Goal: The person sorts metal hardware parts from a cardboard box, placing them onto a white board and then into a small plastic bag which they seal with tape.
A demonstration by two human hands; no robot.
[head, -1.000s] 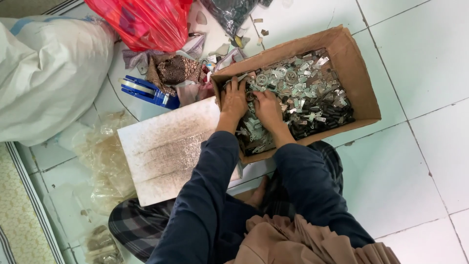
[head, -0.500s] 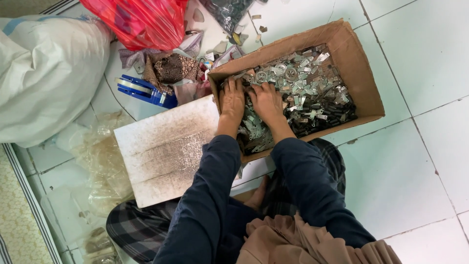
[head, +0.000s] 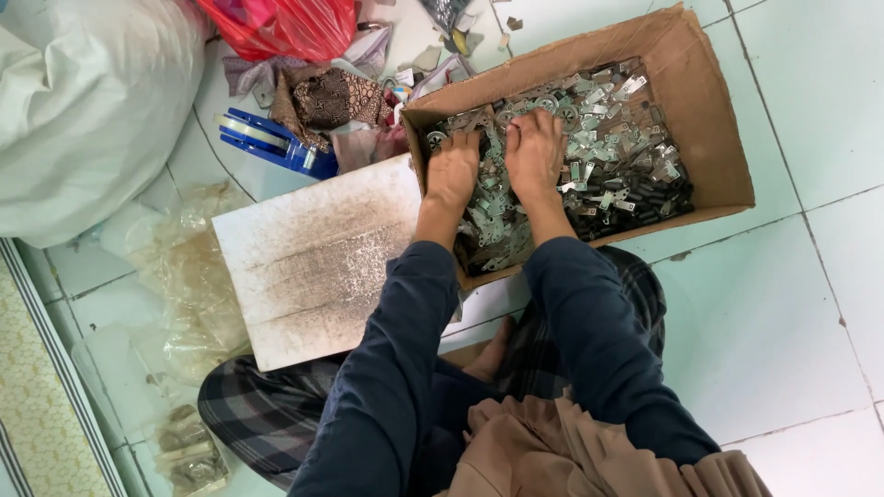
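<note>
A brown cardboard box (head: pixel 714 138) lies on the tiled floor, filled with several small metal parts (head: pixel 617 147), silvery and dark. Both my hands are pressed down into the heap at the box's near left end. My left hand (head: pixel 451 175) lies palm down with fingers dug into the parts. My right hand (head: pixel 534 152) sits just beside it, fingers spread and curled over the parts. Whether either hand grips a piece is hidden by the fingers. Dark blue sleeves cover both forearms.
A white dusty board (head: pixel 313 258) lies left of the box. A blue tape dispenser (head: pixel 272 143), patterned cloth (head: pixel 331 97), a red plastic bag (head: pixel 276 23) and a big white sack (head: pixel 83 110) crowd the far left. Crumpled clear plastic bags (head: pixel 189 276) lie by my knee.
Both hands have stayed in the heap, shifting slightly among the parts. The view has drifted a little, so the box sits higher in the picture.
</note>
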